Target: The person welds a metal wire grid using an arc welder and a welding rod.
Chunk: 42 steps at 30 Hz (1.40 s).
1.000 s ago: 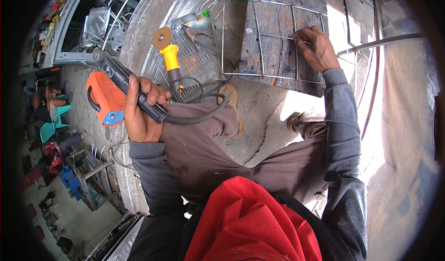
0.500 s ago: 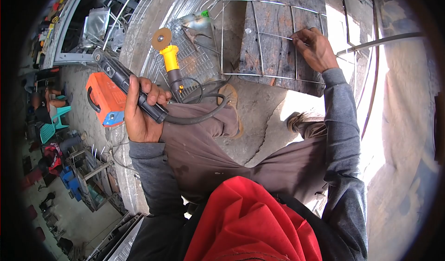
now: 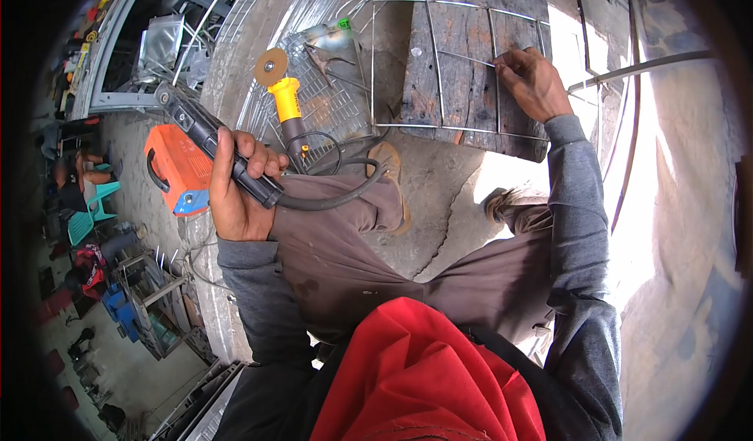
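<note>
My left hand (image 3: 243, 186), fingers wrapped, grips a black welding electrode holder (image 3: 205, 133) whose head points up and left. A thick black cable (image 3: 337, 199) runs from its lower end across my trouser leg. Over the dark wooden board (image 3: 463, 88), my right hand (image 3: 533, 83) pinches the end of a thin metal rod (image 3: 467, 58). That rod lies across a frame of thin metal bars (image 3: 439, 88) resting on the board. Between my hands and farther off, a yellow angle grinder (image 3: 287, 100) with a tan disc sits by a sheet of wire mesh (image 3: 333, 96).
An orange box-shaped machine (image 3: 176, 170) with a black handle stands left of my left hand. Thin rods (image 3: 302, 10) lie bundled at the top. A metal frame (image 3: 118, 41) holds scrap at upper left. Another person (image 3: 74, 178) is near a teal chair (image 3: 98, 202).
The view has shifted very slightly. Both hands keep their grips, and nothing else has visibly moved.
</note>
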{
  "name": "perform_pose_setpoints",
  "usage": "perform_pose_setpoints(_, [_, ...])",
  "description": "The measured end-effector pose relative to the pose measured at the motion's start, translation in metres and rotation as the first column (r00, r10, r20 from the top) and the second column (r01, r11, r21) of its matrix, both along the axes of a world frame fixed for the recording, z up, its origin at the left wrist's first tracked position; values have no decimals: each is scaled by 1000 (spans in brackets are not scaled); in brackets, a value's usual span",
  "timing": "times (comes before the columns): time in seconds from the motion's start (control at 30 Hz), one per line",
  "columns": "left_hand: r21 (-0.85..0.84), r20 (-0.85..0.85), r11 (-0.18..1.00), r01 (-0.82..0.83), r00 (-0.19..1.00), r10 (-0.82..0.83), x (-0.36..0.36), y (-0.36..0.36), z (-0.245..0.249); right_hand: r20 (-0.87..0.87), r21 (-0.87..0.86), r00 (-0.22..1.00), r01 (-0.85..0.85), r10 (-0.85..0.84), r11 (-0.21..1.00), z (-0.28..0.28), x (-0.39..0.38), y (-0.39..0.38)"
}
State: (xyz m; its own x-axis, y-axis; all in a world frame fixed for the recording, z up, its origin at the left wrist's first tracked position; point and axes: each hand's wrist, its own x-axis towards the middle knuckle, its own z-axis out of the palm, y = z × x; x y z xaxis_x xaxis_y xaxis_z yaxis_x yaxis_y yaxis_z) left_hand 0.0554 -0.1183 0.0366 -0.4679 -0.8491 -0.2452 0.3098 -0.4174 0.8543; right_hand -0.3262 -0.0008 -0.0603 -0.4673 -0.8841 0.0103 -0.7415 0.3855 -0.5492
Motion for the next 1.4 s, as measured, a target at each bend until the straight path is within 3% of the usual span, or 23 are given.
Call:
perform_pose_setpoints(0.43, [-7,-6,1000,-6,1000,6,0,1,0,-107,42,992,-57,62,997,15,2,9])
perform_pose_setpoints(1.03, [-5,-12,1000,5,1000,-5,0,2,0,20,165,990,-138,137,976,23,1,19])
perform_pose_setpoints(1.4, [-5,-9,1000,10,1000,-10,1,2,1,151,160,987,-76,52,984,22,3,21])
